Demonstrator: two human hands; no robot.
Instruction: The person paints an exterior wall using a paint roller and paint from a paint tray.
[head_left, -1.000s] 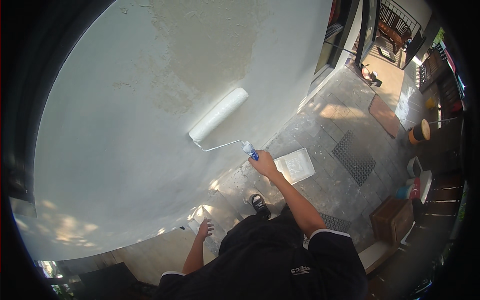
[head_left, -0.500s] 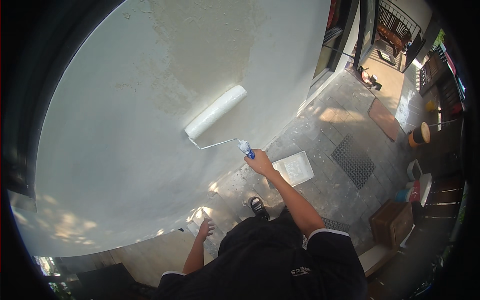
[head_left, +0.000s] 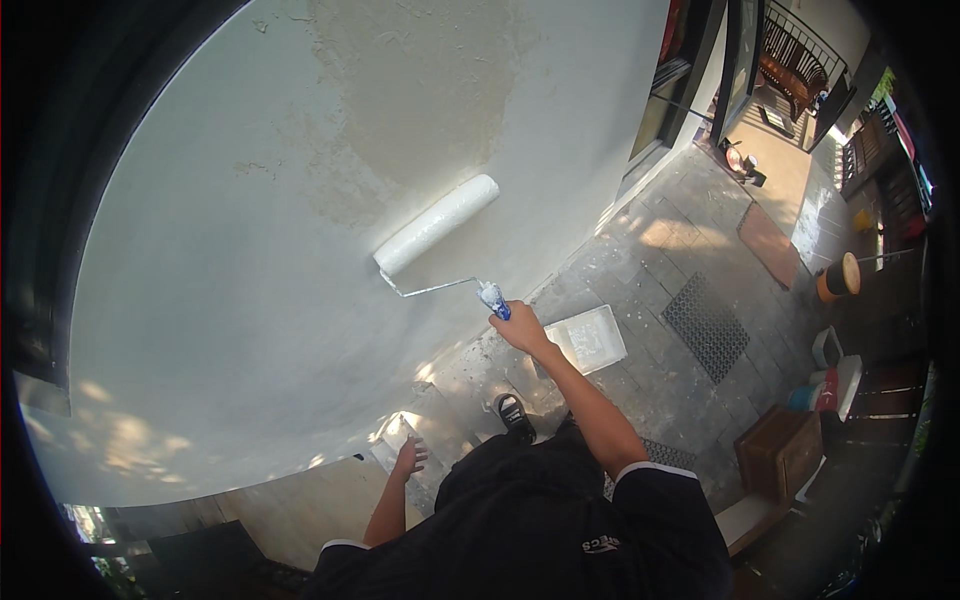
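Note:
My right hand is wrapped round the blue, paint-smeared handle of a paint roller. Its long white sleeve lies slantwise against the wall, just below a beige unpainted-looking patch with a rough, peeling texture. Around that patch the wall is pale grey-white. Low on the left, my left hand hangs free with its fingers apart, touching nothing that I can see. A white paint tray with paint in it rests on the floor beyond my right wrist, partly covered by my hand and forearm.
Grey floor tiles run along the wall's foot. On them lie a dark perforated mat and a reddish mat. A brown wooden cabinet stands at right, an orange-and-black container farther off. An open door juts out at upper right.
The roller sits almost where it was on the wall, with the sleeve turned slightly. The whole view has shifted a little; my left hand still hangs free.

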